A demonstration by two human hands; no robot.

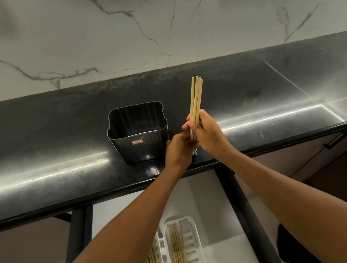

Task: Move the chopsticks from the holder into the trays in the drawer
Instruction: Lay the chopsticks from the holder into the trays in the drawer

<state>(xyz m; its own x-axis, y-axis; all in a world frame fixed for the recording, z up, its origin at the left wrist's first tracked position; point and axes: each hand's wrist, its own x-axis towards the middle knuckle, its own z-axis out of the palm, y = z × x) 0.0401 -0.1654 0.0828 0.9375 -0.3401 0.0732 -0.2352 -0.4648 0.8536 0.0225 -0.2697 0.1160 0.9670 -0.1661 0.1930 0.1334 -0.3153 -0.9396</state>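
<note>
A bundle of pale wooden chopsticks (196, 99) stood nearly upright above the dark countertop (41, 131), its upper ends fanned slightly and pointing toward the marble wall (95, 32) at the far side. The right hand (207, 131) was wrapped around the lower part of the bundle, fingers curled tight on the sticks. The left hand (177, 150) sat just beneath and to the left of it, closed around the patterned bottom ends of the same bundle, so both hands were touching and gripping it together. Just left of the hands, the black square holder (138, 132) rested on the countertop near its front edge, its open top showing a dark interior with no sticks visible inside and a small red label on its near wall. Below the counter's near edge the drawer (195, 192) stood open, with a pale lining and dark side rails. In the near part of the drawer lay two white slotted trays side by side: the right tray (192, 248) held several chopsticks lying lengthwise along its left side, and the left tray (160, 253), partly hidden by the left forearm, held more of them. A dark cabinet handle (336, 140) showed at the right, under the counter.
</note>
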